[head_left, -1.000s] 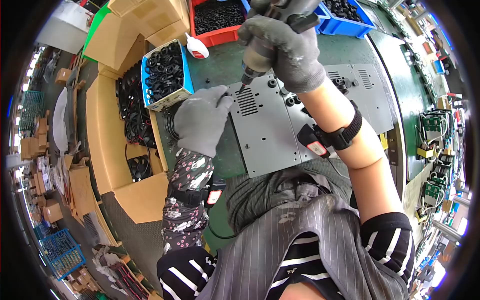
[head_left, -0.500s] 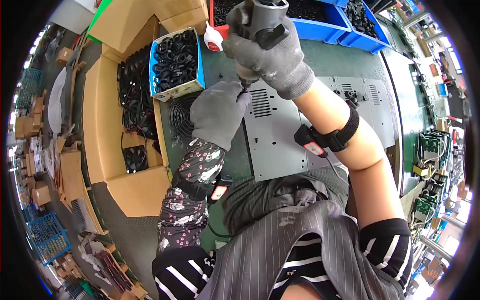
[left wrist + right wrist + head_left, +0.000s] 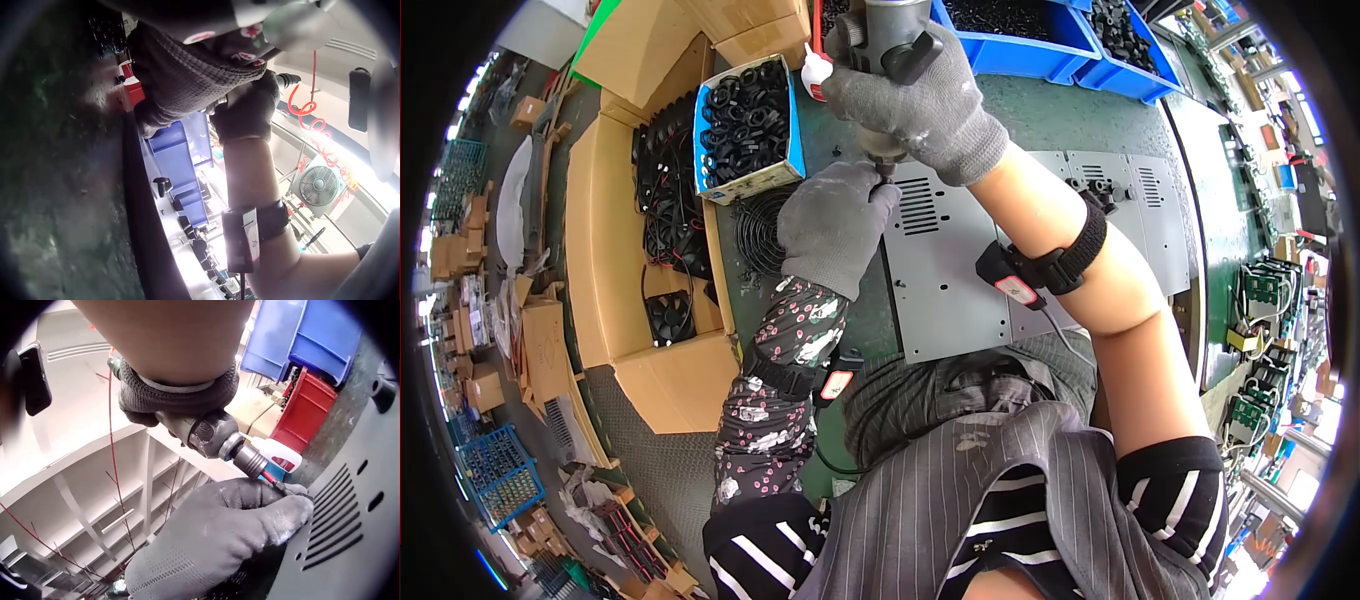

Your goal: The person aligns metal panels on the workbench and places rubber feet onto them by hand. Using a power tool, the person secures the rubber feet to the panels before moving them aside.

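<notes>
The gloved right hand [image 3: 930, 110] grips a power screwdriver [image 3: 892, 35], its bit pointing down at the upper left corner of a slotted grey metal panel [image 3: 948, 290]. At that corner, the gloved left hand [image 3: 832, 222] pinches a small dark part between thumb and forefinger, mostly hidden by the glove. In the right wrist view the red-collared bit [image 3: 269, 477] reaches the left fingertips [image 3: 294, 509], beside the panel's slots [image 3: 334, 519]. The left wrist view shows the right hand [image 3: 247, 112] raised around the tool.
A blue-edged box of black rings [image 3: 745, 180] and a large carton with fans [image 3: 590, 240] stand on the left. A white bottle [image 3: 815, 72] and blue bins [image 3: 1030, 62] are at the back. Black round parts sit on another panel [image 3: 1140, 220]; coiled black cable [image 3: 755, 235] lies by the left hand.
Since the earliest frame, the right hand has brought the screwdriver down and left to the left fingertips. The left hand stays at the panel's corner. The head view has shifted.
</notes>
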A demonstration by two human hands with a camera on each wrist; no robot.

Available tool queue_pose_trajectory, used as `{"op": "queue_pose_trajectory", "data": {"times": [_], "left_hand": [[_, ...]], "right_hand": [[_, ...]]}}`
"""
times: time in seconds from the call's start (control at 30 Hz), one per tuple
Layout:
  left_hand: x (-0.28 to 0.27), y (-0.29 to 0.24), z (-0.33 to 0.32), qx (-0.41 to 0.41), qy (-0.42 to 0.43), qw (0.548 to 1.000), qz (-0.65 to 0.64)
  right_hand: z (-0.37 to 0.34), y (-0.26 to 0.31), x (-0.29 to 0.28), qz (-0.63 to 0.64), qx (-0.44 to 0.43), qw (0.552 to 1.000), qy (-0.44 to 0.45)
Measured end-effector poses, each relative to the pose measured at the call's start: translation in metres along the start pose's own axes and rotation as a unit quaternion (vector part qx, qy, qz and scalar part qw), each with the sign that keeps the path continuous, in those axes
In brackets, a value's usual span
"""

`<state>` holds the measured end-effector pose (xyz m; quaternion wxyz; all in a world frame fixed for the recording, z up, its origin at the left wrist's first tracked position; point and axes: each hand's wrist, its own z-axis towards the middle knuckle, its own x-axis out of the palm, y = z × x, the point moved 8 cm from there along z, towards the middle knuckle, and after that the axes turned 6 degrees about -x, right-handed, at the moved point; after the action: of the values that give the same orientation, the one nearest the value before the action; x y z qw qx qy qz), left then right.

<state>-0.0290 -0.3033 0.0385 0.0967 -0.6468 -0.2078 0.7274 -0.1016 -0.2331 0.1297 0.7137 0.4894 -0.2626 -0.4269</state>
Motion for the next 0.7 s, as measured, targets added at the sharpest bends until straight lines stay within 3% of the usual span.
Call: {"op": "queue_pose_trajectory", "data": {"times": [0.13,0.2,0.23,0.3,0.4,0.47,0.5,0.57,0.6,0.63,0.7], "left_hand": [[0.001,0.001,0.0,0.001,-0.011,1.0,0.025],[0.001,0.0,0.001,-0.004,-0.001,0.999,0.037],[0.002,0.0,0.002,-0.014,0.007,0.999,0.045],[0.003,-0.001,0.002,-0.017,0.012,0.999,0.047],[0.0,0.0,0.002,-0.026,0.023,0.998,0.053],[0.0,0.0,-0.001,-0.033,0.028,0.997,0.056],[-0.003,-0.001,-0.002,-0.02,0.017,0.999,0.043],[-0.011,-0.005,-0.005,-0.003,0.006,1.0,0.031],[-0.017,-0.005,-0.016,-0.005,0.016,0.998,-0.063],[-0.023,-0.009,-0.027,-0.007,0.026,0.988,-0.155],[-0.023,-0.013,-0.052,-0.026,0.075,0.982,-0.173]], "right_hand": [[-0.003,-0.003,-0.002,-0.009,-0.002,1.0,-0.013],[-0.001,-0.001,0.003,0.031,-0.078,0.996,0.013],[-0.001,-0.007,0.006,0.071,-0.053,0.996,0.021],[-0.001,0.007,0.003,0.009,-0.1,0.995,0.022],[-0.027,0.026,-0.016,0.037,-0.049,0.997,-0.052],[-0.046,0.046,-0.026,0.032,-0.12,0.992,-0.03],[-0.056,0.055,-0.034,0.062,-0.158,0.985,-0.042],[-0.08,0.058,-0.045,0.165,-0.139,0.973,-0.08],[-0.09,0.044,-0.054,0.239,-0.09,0.964,-0.076],[-0.098,0.055,-0.055,0.262,-0.113,0.956,-0.064],[-0.119,0.049,-0.074,0.165,-0.092,0.975,-0.115]]}}
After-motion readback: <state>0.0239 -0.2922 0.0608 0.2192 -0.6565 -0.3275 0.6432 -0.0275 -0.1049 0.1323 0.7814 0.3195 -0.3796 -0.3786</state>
